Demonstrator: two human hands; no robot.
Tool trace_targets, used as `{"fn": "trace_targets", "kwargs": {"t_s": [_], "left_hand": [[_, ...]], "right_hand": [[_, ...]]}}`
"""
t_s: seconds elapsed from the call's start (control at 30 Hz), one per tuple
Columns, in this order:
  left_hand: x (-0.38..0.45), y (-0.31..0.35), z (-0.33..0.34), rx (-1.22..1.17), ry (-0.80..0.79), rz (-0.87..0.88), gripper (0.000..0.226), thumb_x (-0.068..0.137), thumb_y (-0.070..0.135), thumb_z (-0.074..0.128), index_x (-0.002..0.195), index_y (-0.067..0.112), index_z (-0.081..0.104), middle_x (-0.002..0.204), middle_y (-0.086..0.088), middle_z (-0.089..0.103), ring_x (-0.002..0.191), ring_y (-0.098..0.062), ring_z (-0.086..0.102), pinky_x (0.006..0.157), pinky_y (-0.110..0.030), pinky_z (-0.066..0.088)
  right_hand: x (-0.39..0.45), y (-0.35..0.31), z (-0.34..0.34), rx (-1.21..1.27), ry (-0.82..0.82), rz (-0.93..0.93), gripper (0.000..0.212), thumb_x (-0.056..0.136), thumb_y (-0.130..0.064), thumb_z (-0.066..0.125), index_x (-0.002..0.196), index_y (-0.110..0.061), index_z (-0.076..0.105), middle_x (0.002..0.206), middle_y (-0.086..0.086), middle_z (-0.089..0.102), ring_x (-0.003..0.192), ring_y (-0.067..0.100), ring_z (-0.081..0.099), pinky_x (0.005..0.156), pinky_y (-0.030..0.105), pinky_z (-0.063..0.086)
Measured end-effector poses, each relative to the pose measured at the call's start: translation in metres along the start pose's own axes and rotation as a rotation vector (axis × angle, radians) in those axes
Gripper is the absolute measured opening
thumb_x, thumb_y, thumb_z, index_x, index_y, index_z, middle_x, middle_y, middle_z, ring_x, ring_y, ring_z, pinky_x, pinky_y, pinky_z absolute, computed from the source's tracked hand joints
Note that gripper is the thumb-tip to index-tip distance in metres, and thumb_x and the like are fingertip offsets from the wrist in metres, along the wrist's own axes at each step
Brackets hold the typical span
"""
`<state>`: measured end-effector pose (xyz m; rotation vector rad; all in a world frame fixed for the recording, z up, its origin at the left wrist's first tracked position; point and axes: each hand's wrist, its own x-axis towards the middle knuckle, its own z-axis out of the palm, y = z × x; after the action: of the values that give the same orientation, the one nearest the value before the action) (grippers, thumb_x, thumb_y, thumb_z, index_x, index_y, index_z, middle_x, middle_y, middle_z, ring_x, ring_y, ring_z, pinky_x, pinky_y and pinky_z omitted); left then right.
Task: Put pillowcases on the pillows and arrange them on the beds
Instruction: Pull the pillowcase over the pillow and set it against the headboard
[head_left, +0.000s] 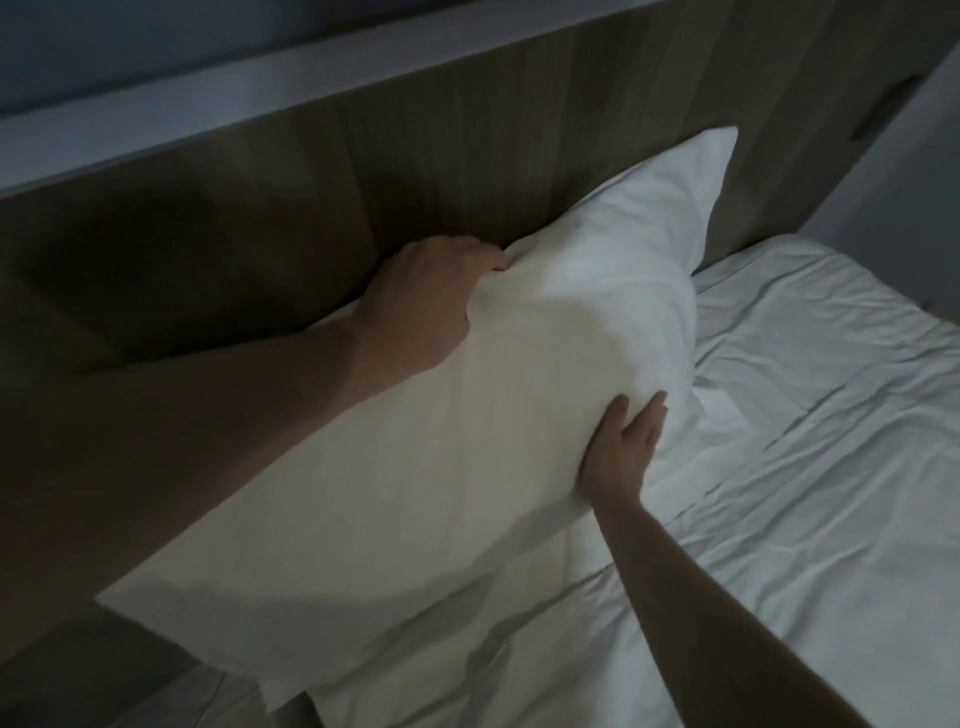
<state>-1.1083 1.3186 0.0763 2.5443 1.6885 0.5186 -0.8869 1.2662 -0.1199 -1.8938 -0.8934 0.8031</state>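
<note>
**Both hands on a white pillow at the headboard**

Two bare forearms reach in from the bottom of the frame, one from the lower left and one from the lower right, and both end on the same pillow. It is white, already inside a white pillowcase, and it runs on a slant from the lower left of the frame up to a pointed corner in the upper right. Its long upper edge lies against the wooden headboard, and its lower edge rests on the bed.

At the centre left of the frame, the left hand sits on the pillow's upper edge, just beside the headboard. Its fingers are curled over that edge and pinch the fabric, so the hand is closed around the pillow's top. The fingertips themselves are tucked out of sight behind the cloth.

Right of centre, the right hand lies against the pillow's lower side. It is spread open, thumb apart from the fingers, palm pressed flat into the soft cloth, which dents and wrinkles around it. It pushes against the pillow rather than gripping it.

A white sheet covers the bed and fills the right and lower right of the frame, creased in long folds. A pale ledge runs along the top of the headboard across the upper left. The light is dim and the left part of the headboard lies in deep shadow.
</note>
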Motion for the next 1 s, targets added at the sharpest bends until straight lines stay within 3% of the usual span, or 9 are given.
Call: {"fn": "trace_targets", "kwargs": {"t_s": [0.17,0.3,0.4,0.53,0.67,0.77,0.83,0.9,1.0], "left_hand": [[-0.003,0.029,0.023,0.121,-0.036,0.093,0.064,0.090,0.019,0.054,0.154,0.017,0.044,0.160,-0.005,0.043,0.138,-0.030,0.044,0.109,-0.045,0.038],[-0.002,0.021,0.038,0.254,-0.087,0.128,0.070,0.094,0.042,0.042,0.159,0.016,0.035,0.168,-0.007,0.030,0.150,-0.029,0.032,0.121,-0.045,0.028],[0.000,0.013,0.041,0.327,-0.094,0.160,0.070,0.097,0.047,0.042,0.160,0.017,0.030,0.170,-0.007,0.025,0.153,-0.028,0.028,0.124,-0.045,0.026],[-0.001,0.012,0.042,0.387,-0.091,0.171,0.072,0.099,0.048,0.040,0.162,0.014,0.028,0.170,-0.008,0.025,0.154,-0.028,0.028,0.125,-0.044,0.025],[-0.002,0.008,0.043,0.412,-0.095,0.170,0.074,0.099,0.048,0.038,0.162,0.012,0.027,0.171,-0.009,0.023,0.154,-0.029,0.027,0.124,-0.044,0.025],[-0.002,0.008,0.042,0.415,-0.122,0.150,0.075,0.099,0.049,0.037,0.163,0.013,0.025,0.172,-0.009,0.020,0.155,-0.030,0.025,0.125,-0.044,0.023],[-0.001,0.007,0.041,0.410,-0.117,0.147,0.075,0.098,0.049,0.038,0.163,0.013,0.025,0.172,-0.009,0.020,0.155,-0.030,0.026,0.125,-0.044,0.023],[-0.001,0.006,0.040,0.396,-0.125,0.158,0.075,0.098,0.049,0.038,0.163,0.013,0.026,0.172,-0.008,0.021,0.155,-0.030,0.027,0.125,-0.044,0.024],[-0.001,0.006,0.039,0.393,-0.139,0.161,0.074,0.099,0.049,0.038,0.163,0.014,0.026,0.172,-0.008,0.020,0.155,-0.029,0.026,0.125,-0.044,0.024]], "right_hand": [[0.036,0.032,0.003,-0.064,-0.192,0.210,0.089,0.097,-0.069,0.029,0.163,-0.012,0.010,0.171,0.016,0.013,0.157,0.034,0.018,0.128,0.048,0.014],[0.080,0.043,-0.035,-0.279,-0.112,0.228,0.064,0.106,-0.044,0.018,0.158,-0.009,0.025,0.161,0.026,0.028,0.148,0.043,0.028,0.123,0.054,0.023],[0.108,0.024,-0.049,-0.146,-0.041,0.134,0.079,0.098,-0.065,0.028,0.161,-0.018,0.027,0.169,0.009,0.023,0.156,0.028,0.023,0.128,0.041,0.015],[0.130,0.051,-0.045,-0.147,-0.265,0.208,0.113,0.080,-0.092,0.020,0.158,-0.012,0.034,0.164,0.015,0.035,0.151,0.030,0.034,0.126,0.043,0.023],[0.111,0.073,-0.060,-0.389,-0.360,0.205,0.098,0.084,-0.070,0.022,0.141,0.007,0.047,0.144,0.030,0.048,0.142,0.041,0.043,0.117,0.046,0.034],[0.108,0.012,-0.065,-0.243,-0.072,0.105,0.070,0.100,-0.048,0.028,0.142,0.005,0.048,0.143,0.031,0.052,0.134,0.042,0.051,0.113,0.041,0.040],[0.107,-0.052,-0.059,0.132,0.040,-0.055,0.063,0.104,-0.041,0.034,0.152,0.000,0.041,0.148,0.028,0.048,0.135,0.033,0.050,0.109,0.017,0.040],[0.105,-0.114,-0.042,0.235,-0.003,-0.268,0.052,0.109,-0.033,0.039,0.156,-0.010,0.038,0.153,0.012,0.049,0.135,0.020,0.050,0.096,0.002,0.038],[0.111,-0.156,-0.006,-0.061,-0.074,-0.523,0.057,0.107,-0.047,0.033,0.159,-0.025,0.032,0.168,-0.005,0.029,0.155,0.013,0.025,0.127,0.032,0.020]]}}
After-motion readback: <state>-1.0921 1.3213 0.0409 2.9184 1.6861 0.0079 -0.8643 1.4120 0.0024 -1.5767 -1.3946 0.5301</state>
